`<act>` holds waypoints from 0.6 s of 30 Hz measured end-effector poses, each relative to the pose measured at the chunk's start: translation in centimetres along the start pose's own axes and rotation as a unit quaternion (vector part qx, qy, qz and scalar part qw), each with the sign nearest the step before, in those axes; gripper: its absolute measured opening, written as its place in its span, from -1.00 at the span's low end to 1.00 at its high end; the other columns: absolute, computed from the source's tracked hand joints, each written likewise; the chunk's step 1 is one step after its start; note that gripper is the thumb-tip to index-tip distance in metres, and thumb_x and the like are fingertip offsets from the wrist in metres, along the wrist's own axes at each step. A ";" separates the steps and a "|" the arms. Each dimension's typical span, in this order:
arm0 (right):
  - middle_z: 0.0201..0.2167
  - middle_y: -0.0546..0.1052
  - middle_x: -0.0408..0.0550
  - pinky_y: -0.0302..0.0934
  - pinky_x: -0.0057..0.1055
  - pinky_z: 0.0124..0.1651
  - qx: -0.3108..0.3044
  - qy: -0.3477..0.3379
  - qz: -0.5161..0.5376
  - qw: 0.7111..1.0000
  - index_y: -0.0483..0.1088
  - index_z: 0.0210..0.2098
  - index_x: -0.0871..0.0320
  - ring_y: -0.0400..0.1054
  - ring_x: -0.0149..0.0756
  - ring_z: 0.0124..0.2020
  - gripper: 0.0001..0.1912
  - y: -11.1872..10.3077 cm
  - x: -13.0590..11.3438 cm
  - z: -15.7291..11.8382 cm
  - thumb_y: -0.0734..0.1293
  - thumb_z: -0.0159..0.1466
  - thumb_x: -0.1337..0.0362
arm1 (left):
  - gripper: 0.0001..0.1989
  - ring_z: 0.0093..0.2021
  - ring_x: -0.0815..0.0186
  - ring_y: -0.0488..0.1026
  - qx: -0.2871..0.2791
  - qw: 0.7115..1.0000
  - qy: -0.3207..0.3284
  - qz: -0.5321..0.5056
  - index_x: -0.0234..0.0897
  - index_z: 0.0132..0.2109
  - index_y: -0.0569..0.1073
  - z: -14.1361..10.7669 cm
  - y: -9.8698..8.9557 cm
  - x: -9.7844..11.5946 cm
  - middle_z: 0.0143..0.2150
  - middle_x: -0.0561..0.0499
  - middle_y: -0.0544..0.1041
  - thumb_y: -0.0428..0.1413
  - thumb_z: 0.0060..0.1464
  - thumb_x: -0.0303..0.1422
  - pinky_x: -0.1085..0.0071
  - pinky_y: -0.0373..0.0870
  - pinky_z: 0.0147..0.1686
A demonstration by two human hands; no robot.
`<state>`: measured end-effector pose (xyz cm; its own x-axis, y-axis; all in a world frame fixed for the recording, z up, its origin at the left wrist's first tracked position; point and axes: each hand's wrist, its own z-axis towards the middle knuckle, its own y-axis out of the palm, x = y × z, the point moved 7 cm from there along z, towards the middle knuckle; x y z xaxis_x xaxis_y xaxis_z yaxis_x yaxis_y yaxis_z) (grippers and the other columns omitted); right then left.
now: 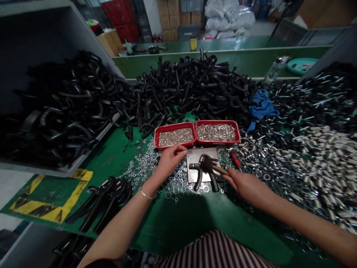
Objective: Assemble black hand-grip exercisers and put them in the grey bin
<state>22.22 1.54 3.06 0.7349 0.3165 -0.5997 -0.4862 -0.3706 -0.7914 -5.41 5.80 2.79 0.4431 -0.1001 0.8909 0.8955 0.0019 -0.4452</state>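
Observation:
My right hand (244, 184) is wrapped round the wooden handle of a hammer (220, 170). The hammer's dark head is over a black forked part (198, 178) lying on a square metal plate (190, 152). A shiny metal cylinder shows at the top of that part, partly covered by the hammer head. At the plate's left edge is my left hand (169, 160), thumb and forefinger pinched together; anything between them is too small to make out.
Behind the plate stand two red trays (156, 139) of small metal pins. Loose washers (145, 160) surround it. Black parts (178, 85) are heaped behind, and metal sleeves (320, 160) lie right. A red-handled tool (235, 159) and blue cloth (262, 105) lie nearby.

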 end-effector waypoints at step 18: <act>-0.56 0.36 -0.24 -0.03 -0.56 -0.71 0.059 0.201 0.409 0.888 0.33 -0.21 0.10 0.08 -0.49 -0.70 -0.52 3.0 5.5 -3.5 0.21 0.34 -0.21 | -0.89 -0.19 0.22 0.52 -0.121 0.959 0.078 0.245 -0.29 -0.23 0.53 3.5 8.2 1.3 -0.21 -0.06 0.58 0.09 0.21 -0.46 0.33 0.41 -0.13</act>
<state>26.49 -0.87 -2.19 0.2109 -0.3624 -0.9079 -0.9638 -0.2320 -0.1313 2.67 9.14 0.58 0.7792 -0.2934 0.5539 0.5370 -0.1434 -0.8313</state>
